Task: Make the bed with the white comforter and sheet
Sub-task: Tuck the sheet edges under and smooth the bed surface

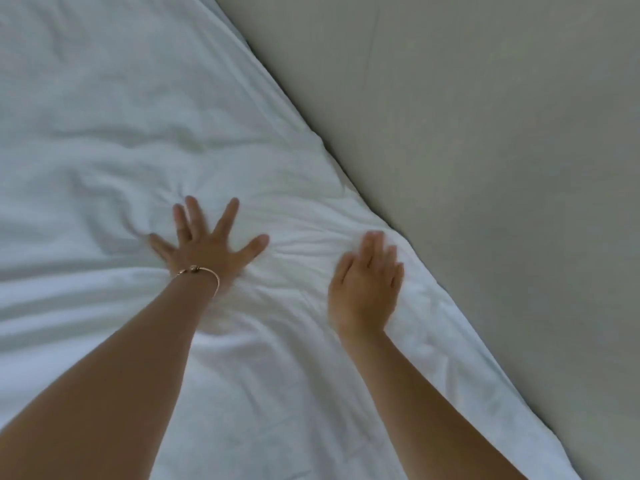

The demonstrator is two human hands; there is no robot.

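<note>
Fingers [194, 216] of my left hand [207, 249] are spreading wide, palm flat on the white comforter [138, 133], clamping nothing. Head view: my right hand [365, 282] is lying with fingers together near the comforter's edge, beside the grey sheet [485, 168]. A bracelet [204, 273] is circling the left wrist.

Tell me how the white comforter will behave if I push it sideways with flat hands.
The white comforter looks soft and floppy: it likely bunches, as creases radiate around the left hand. Near the right hand, its edge may slide over the grey surface.
</note>
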